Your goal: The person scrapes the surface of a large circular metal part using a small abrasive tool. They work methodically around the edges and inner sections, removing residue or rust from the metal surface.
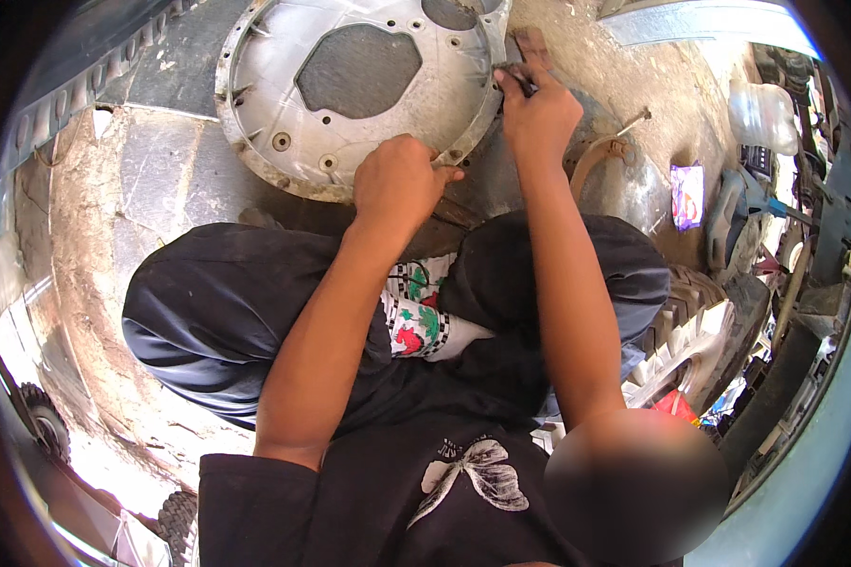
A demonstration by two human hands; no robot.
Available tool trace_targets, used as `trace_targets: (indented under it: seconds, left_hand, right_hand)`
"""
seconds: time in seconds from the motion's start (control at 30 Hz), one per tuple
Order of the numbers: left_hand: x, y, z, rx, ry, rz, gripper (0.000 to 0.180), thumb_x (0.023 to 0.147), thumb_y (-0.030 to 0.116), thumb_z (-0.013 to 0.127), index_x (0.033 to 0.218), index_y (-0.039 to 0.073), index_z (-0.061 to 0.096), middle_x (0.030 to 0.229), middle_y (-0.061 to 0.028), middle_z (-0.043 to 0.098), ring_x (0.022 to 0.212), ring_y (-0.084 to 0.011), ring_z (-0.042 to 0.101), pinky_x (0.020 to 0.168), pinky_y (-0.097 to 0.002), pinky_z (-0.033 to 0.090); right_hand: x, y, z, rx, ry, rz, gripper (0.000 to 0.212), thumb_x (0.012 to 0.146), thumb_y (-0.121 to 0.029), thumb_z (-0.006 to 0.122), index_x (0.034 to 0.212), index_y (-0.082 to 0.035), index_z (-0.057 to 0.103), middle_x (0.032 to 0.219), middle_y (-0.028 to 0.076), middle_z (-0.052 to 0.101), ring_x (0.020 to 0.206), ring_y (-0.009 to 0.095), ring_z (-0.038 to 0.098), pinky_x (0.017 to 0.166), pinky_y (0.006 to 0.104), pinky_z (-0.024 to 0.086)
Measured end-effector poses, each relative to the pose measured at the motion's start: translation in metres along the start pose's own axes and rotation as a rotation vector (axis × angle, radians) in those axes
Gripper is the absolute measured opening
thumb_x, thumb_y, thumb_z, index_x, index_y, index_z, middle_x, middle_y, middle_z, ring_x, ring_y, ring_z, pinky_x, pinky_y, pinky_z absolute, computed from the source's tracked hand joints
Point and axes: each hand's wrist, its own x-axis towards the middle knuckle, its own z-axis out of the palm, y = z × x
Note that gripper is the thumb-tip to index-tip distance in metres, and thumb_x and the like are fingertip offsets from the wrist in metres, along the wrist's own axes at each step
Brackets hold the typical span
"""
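A large round metal housing [265, 94] lies ahead of me, with an angular opening in its middle and bolt holes around it. My left hand [397, 184] is closed on its near rim, thumb pointing right. At the housing's right edge, my right hand [542, 109] is closed on a small dark tool [518, 77], held against the rim. Most of that tool is hidden by my fingers, so its kind cannot be made out.
A bent rusty metal piece [591, 161] and a purple packet [687, 197] lie right of my right forearm. Farther right are a clear plastic jug [762, 117], a tyre [695, 321] and cluttered parts. A dark slab [175, 66] covers ground at the far left.
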Motion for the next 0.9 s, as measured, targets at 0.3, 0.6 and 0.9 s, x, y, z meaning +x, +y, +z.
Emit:
trace_targets:
  seconds: [0.3,0.6,0.9]
  left_hand:
    - [0.000,-0.001,0.002,-0.005,0.015,0.003,0.045,0.083,0.049,0.087,0.105,0.009,0.086,0.092,-0.0262,0.073,0.094,-0.0450,0.074,0.083,-0.0543,0.057]
    - [0.000,-0.002,0.003,0.003,0.022,-0.008,0.046,0.084,0.049,0.086,0.106,0.009,0.085,0.093,-0.0257,0.074,0.094,-0.0455,0.073,0.083,-0.0541,0.057]
    - [-0.001,-0.003,0.000,-0.084,-0.014,-0.087,0.049,0.082,0.051,0.087,0.109,0.010,0.085,0.097,-0.0237,0.075,0.097,-0.0432,0.074,0.085,-0.0532,0.057]
  right_hand:
    - [0.007,0.001,0.006,-0.030,0.057,0.046,0.020,0.084,-0.022,0.086,0.096,-0.006,0.083,0.089,0.019,0.077,0.084,0.040,0.076,0.077,0.0474,0.057]
    - [0.013,0.008,0.011,-0.036,0.045,0.158,0.031,0.086,-0.032,0.088,0.104,-0.008,0.084,0.093,0.018,0.079,0.086,0.034,0.078,0.082,0.0428,0.058]
    - [-0.014,0.024,-0.011,0.750,0.067,0.634,0.026,0.093,-0.021,0.085,0.103,0.003,0.081,0.087,0.009,0.077,0.079,0.015,0.066,0.075,0.0315,0.053]
